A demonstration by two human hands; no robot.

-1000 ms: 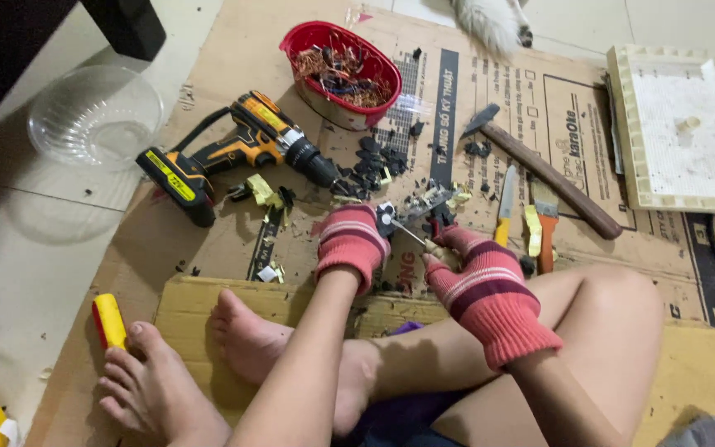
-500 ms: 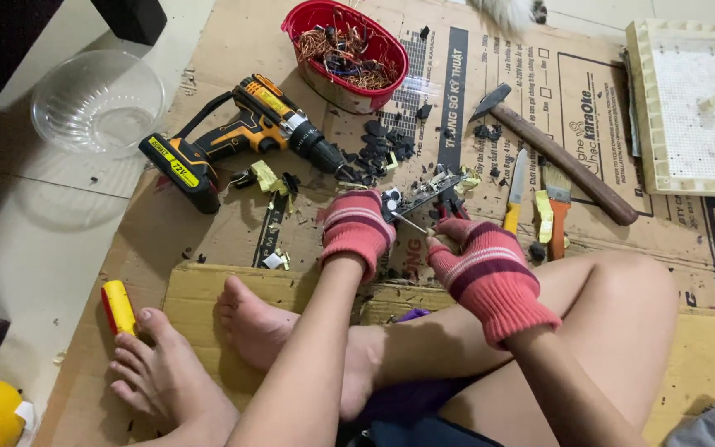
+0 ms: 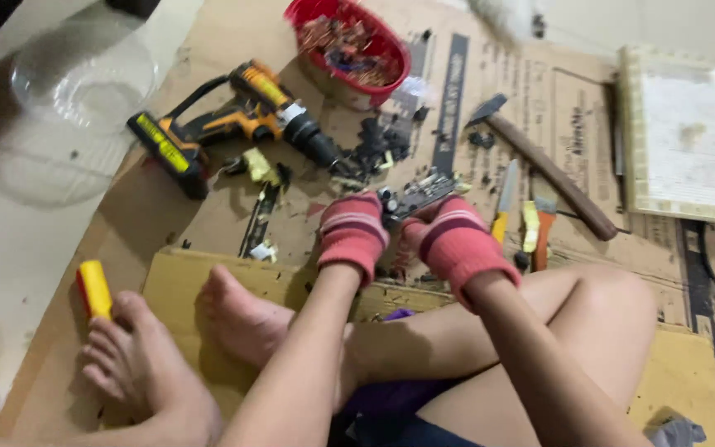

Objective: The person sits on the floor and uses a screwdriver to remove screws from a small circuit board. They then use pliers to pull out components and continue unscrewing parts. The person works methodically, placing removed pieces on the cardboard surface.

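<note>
A sheet of cardboard covers the floor, and the person sits on it cross-legged with bare feet. To the right, a pale square tray lies flat at the cardboard's edge. At the upper left, off the cardboard, stands a clear bowl. A yellow-and-black drill lies on its side left of centre, its chuck pointing toward a heap of small dark parts. Above that heap sits a red bowl full of small mixed scrap. A hammer lies aslant right of centre, head up and wooden handle running down to the right. Just below it lie a knife with a yellow handle and, beside that, a tool with an orange handle.

Both hands wear red striped gloves and meet in the middle, just above the knees. The left hand and the right hand hold between them a small circuit board, raised a little over the cardboard and tilted. The left fingers are closed on the board's near end; the right fingers curl around its lower edge, though the glove hides the exact grip. The picture is blurred here, so finer detail on the board cannot be told.

A small yellow block lies by the toes of the left foot. A few yellow scraps lie under the drill.
</note>
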